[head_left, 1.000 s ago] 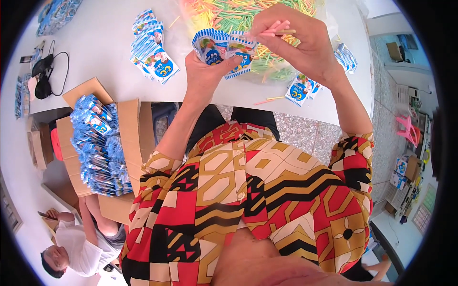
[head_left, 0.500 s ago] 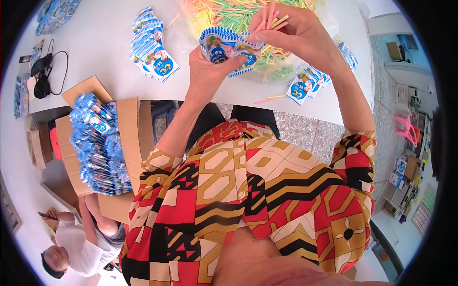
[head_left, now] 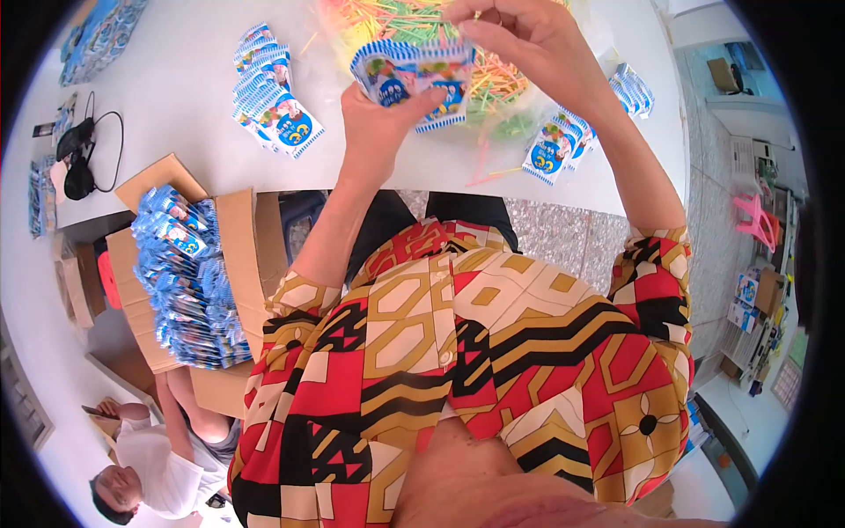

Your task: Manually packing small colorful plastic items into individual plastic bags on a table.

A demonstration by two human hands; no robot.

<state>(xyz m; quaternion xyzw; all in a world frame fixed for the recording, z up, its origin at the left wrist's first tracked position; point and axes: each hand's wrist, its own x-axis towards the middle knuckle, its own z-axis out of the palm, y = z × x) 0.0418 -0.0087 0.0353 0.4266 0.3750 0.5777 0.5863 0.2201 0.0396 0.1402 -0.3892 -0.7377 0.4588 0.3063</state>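
Left hand (head_left: pixel 380 123): gripping a fanned stack of blue-and-white packets (head_left: pixel 412 77) from below, thumb pressing across the front; fingers closed around the stack.
Right hand (head_left: pixel 519 35): working at the top edge of the stack, fingers pinched together; whether anything thin is being held between them cannot be told.
Location of stack: being held up over the white bench (head_left: pixel 176 114), just in front of the heap of coloured sticks (head_left: pixel 458 62).
Near items: a fanned pile of packets (head_left: pixel 271 99) lying to the left; a smaller packet group (head_left: pixel 554 148) lying to the right; a cardboard box of packets (head_left: pixel 189 282) standing below the bench edge.
Handling advice: the left thumb is best kept firm so the fan is not slipping; the right hand is best working on one packet edge at a time.
Risk: loose packets sliding out toward the sticks.
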